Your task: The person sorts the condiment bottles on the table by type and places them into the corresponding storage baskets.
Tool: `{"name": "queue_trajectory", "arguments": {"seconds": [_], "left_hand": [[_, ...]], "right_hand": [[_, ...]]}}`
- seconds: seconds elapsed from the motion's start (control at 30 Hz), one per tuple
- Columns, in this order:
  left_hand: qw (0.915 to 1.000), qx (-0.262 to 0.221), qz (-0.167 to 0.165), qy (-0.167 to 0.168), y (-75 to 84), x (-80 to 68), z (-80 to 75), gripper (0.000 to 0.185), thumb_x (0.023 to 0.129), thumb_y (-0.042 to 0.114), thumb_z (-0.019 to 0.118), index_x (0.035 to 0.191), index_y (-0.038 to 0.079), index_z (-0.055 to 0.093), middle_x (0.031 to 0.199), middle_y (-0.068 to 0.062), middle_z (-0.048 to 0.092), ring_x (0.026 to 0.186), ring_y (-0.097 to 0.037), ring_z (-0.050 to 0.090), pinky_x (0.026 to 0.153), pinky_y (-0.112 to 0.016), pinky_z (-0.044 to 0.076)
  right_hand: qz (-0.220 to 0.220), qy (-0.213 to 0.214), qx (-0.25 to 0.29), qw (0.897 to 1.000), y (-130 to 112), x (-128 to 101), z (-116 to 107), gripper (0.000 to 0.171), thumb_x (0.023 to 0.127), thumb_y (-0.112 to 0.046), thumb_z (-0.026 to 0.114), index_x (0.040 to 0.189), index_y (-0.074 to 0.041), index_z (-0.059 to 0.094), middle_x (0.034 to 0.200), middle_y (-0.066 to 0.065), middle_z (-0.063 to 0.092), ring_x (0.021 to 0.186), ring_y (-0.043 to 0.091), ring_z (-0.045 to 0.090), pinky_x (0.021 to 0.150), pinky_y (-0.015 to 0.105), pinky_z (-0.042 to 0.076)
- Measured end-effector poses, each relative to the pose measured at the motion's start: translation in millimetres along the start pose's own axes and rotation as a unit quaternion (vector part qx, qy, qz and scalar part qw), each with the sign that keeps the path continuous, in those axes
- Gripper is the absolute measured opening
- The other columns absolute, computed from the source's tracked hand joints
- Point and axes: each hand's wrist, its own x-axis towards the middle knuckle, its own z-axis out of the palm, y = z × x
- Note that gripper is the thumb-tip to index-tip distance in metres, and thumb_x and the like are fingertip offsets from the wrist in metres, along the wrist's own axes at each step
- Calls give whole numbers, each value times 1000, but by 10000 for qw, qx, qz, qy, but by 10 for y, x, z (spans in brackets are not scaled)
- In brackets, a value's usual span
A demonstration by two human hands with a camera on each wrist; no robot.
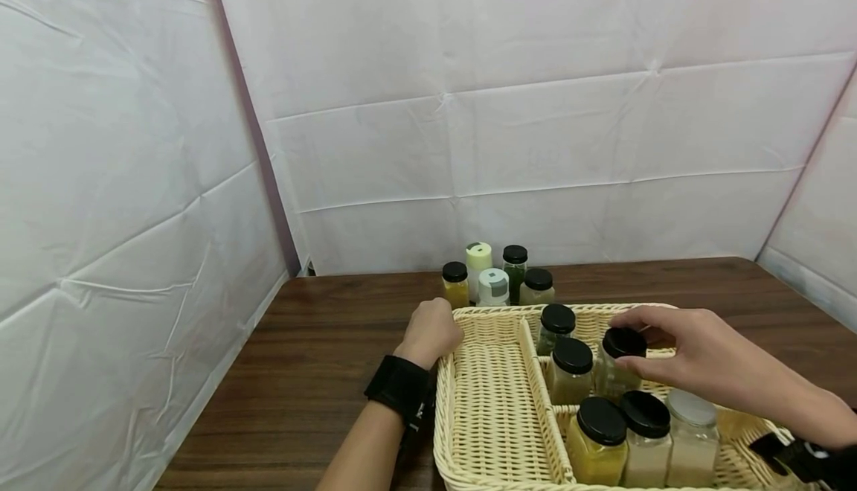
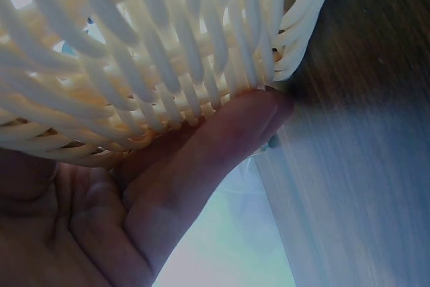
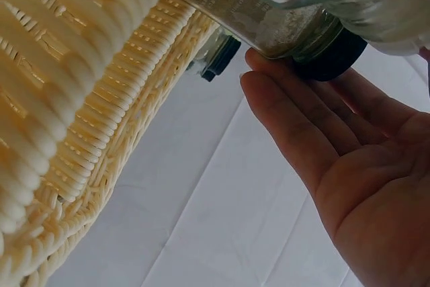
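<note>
Pinching a black-capped jar by its lid, the right hand holds its grip from above, fingers curled round the cap; the right wrist view shows fingertips touching the jar's neck. That jar stands in the right-hand compartment of a wicker basket on the counter.

Nearest the camera, three jars stand in a row in the basket: a yellow-filled one, a pale one and a grey-lidded one. Behind them stand two more black-capped jars, just beside the held one.

At the basket's far left corner the left hand rests against the rim, its thumb pressed along the weave.

Beyond the basket, five bottles cluster near a white sheet backdrop.
</note>
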Motion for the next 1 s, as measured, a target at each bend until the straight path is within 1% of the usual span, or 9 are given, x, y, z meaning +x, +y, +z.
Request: {"name": "queue_trajectory", "arguments": {"seconds": [0.2,0.3,0.33,0.43,0.53,0.57,0.67,0.77,1.0], "left_hand": [[10000,54,-8,26,8,-11,-12,47,91,-8,63,59,14,37,61,1,23,52,-16,29,51,-28,26],[10000,35,-46,-12,1,6,-5,47,92,-8,62,59,13,38,61,1,24,52,-17,29,51,-28,26],[10000,73,-33,-10,-58,63,47,47,92,-7,63,59,14,38,61,2,23,51,-16,29,51,-29,27],[10000,85,-46,-23,-56,60,45,46,92,-7,62,59,14,38,61,1,23,52,-16,28,51,-29,27],[10000,58,5,-11,-52,42,39,49,92,-8,62,59,15,35,60,2,21,51,-14,24,51,-28,24],[10000,0,5,-19,6,-18,-12,49,92,-9,61,59,15,34,60,2,20,52,-14,23,51,-28,23],[10000,-38,31,-25,7,-25,-14,51,92,-10,61,59,15,32,59,2,19,51,-13,19,51,-27,21],[10000,-30,8,-28,13,-31,-17,50,92,-10,61,59,15,33,60,2,19,51,-13,21,51,-27,22],[10000,0,-25,-38,8,-20,-6,50,92,-11,60,59,15,32,60,2,18,52,-13,20,51,-28,21]], "right_hand": [[55,-217,85,9997,8,12,19,44,90,-32,88,128,-18,72,121,-3,73,95,8,73,77,33,60],[36,-298,82,9995,16,16,25,44,89,-33,88,128,-18,72,122,-3,73,96,9,73,77,32,59],[23,-317,87,9995,21,16,26,45,89,-34,88,128,-18,72,122,-3,73,96,9,73,77,32,59],[-43,-389,136,9991,38,19,30,45,90,-34,88,128,-17,72,122,-1,73,96,9,74,77,32,59],[-156,-458,233,9986,60,18,36,46,90,-32,88,129,-15,71,122,0,73,96,8,74,76,32,60],[-203,-465,272,9983,67,18,42,45,90,-31,88,128,-15,71,121,0,73,95,8,74,76,31,60],[-351,-522,389,9973,83,20,65,44,89,-26,89,127,-13,71,119,1,73,95,8,74,75,31,60],[-431,-572,468,9963,93,28,90,42,89,-23,89,125,-11,71,118,2,73,95,8,74,76,31,60],[-490,-688,603,9946,109,57,100,41,89,-21,89,124,-7,70,117,5,72,94,9,75,75,30,61]]}}
